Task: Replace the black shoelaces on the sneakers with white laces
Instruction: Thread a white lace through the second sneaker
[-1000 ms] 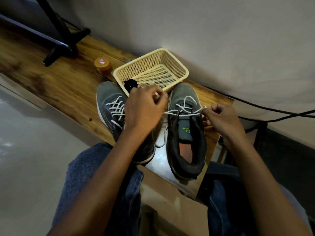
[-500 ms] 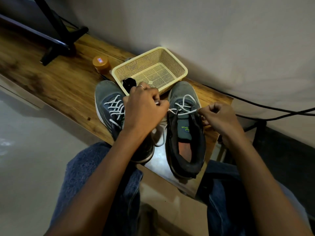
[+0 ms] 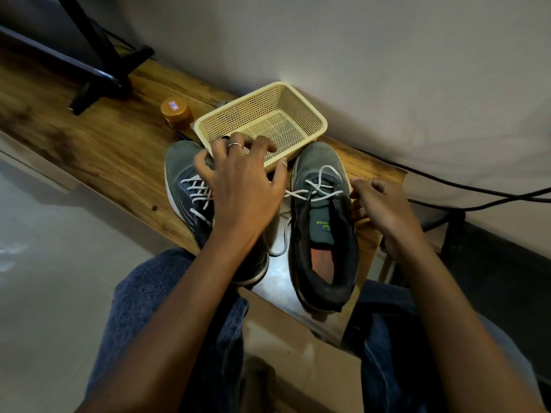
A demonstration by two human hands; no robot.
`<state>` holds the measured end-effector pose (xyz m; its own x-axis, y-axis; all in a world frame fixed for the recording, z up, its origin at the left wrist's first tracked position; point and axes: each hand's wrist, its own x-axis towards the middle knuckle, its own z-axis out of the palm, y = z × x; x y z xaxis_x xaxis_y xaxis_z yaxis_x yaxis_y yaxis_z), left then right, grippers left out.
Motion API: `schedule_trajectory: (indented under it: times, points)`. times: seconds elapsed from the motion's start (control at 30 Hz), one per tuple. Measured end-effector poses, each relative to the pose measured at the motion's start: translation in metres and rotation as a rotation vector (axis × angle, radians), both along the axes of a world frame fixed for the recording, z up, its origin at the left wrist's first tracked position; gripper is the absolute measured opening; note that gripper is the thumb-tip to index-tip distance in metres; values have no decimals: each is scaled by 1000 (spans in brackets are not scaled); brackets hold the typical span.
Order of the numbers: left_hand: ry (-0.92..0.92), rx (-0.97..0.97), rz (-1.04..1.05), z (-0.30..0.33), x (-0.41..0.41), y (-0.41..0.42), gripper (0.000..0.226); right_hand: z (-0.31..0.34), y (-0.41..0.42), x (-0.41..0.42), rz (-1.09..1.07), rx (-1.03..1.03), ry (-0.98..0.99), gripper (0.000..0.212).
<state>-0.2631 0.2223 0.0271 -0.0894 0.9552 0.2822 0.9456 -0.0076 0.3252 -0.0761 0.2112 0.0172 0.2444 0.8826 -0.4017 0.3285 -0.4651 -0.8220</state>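
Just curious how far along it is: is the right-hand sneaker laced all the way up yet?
Not fully. The white lace crosses only the front of the right sneaker; nearer its opening none shows.

The spread left hand [image 3: 241, 186] hides the grey left sneaker's [image 3: 182, 165] tongue and part of its white lace [image 3: 195, 190].

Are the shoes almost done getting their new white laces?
Getting there. The left sneaker already shows white lacing. The right sneaker has white lace only through its front eyelets. The left hand hovers open; the right hand sits curled beside it. Left: the upper eyelets.
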Motion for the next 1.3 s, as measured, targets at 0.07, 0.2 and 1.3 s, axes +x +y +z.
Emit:
schedule_trajectory:
  times: [0.07,0.2,1.3]
  points:
    - [-7,-58,-101,-4,6,0,28,-2,0,-1,14,-2,6,30]
    - [102,-308,-182,-16,9,-2,29,-7,0,-1,18,26,-6,27]
    - [-1768,-407,-89,17,6,10,25,21,-12,-17,205,444,229,18]
